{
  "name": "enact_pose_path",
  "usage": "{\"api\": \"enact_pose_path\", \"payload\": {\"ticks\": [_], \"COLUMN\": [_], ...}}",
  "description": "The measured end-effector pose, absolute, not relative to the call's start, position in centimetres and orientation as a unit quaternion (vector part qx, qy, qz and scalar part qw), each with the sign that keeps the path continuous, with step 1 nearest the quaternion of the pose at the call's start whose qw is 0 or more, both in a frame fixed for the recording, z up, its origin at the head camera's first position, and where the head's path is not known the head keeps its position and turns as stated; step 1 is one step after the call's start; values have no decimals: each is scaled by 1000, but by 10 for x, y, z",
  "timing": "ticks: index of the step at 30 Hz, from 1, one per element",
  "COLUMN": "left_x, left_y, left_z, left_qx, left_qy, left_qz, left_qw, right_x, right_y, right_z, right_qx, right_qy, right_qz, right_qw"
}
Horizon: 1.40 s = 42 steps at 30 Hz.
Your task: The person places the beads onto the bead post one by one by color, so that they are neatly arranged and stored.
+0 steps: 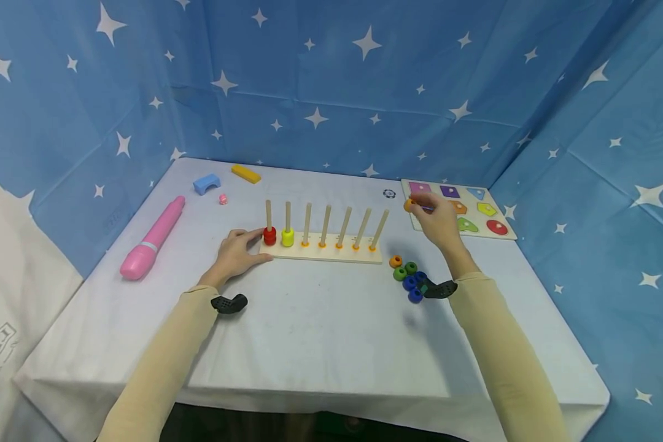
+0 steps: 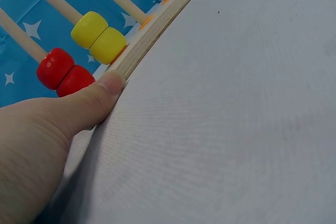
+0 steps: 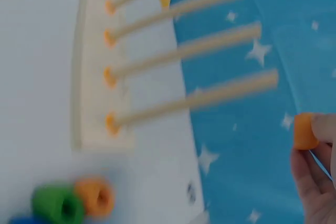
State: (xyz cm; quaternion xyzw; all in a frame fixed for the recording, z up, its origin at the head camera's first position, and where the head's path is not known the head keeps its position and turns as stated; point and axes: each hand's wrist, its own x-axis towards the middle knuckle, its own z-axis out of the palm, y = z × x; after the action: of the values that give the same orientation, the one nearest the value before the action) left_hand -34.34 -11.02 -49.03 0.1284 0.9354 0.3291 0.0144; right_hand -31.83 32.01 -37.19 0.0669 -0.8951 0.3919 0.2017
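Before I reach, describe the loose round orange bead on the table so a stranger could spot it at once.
On the white-clothed table, find the wooden pegboard. Beside its right end lies a cluster, mostly round green beads and blue beads. The round orange bead sits nearest the pegboard, the only orange one in that cluster.

The left arm (image 1: 166,362) and right arm (image 1: 511,362) extend forward from the near side. The left hand (image 1: 234,253) grips low, left thumb (image 2: 89,103) nearest. The right hand (image 1: 438,220), raised farther right, pinches between thumb and fingertips.
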Motion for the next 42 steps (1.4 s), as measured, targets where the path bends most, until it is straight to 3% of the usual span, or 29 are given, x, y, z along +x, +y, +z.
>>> {"api": "enact_pose_path", "payload": {"ticks": [9,23,42], "left_x": [-345,-347,-347], "left_y": [-111,-113,-113], "left_z": [-493,-494,-493], "left_qx": [131,138,139], "left_qy": [935,936,935], "left_qz": [328,325,327], "left_qw": [13,8,7], "right_x": [-332,-343,-349], "right_y": [253,162,144], "right_z": [-353,-360,-368], "right_qx": [138,246,264], "right_qy": [-865,-873,-902], "right_qz": [421,385,309], "right_qw": [235,170,144]}}
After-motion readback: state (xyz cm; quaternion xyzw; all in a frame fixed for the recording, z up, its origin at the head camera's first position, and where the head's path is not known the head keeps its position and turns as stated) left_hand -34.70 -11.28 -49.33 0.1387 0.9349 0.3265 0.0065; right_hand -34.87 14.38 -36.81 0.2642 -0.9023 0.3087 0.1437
